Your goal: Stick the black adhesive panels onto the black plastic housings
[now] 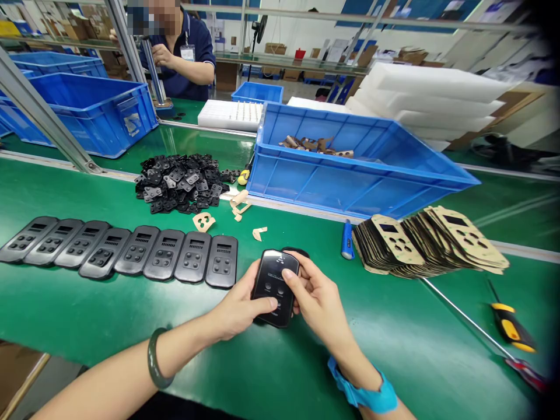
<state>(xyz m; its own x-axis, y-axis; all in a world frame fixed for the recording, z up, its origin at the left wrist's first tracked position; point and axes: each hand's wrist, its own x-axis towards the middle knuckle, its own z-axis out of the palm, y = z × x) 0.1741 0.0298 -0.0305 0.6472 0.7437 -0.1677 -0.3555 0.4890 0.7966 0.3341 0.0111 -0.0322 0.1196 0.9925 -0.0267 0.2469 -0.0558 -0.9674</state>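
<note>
A black handheld device [275, 300] with a glossy front, small white print and several round buttons is held upright between both hands. My left hand [238, 303] grips its left side, thumb lying across the lower buttons. My right hand [317, 291] holds its right edge, with the thumb on the upper front. Behind its top right corner, part of another dark, rounded thing [296, 252] shows; its kind is hidden. A row of matt black device housings [161, 254] with button pads lies to the left. Torn bits of tan backing paper [203, 221] lie beyond my hands.
Small black button plates [181, 182] form a heap at the back left. A blue bin [324, 181] holds brown scraps. On the right lie stacked adhesive-backed panels [402, 245], a blue tool [347, 239] and a yellow-black screwdriver [511, 326]. A co-worker [188, 64] sits opposite.
</note>
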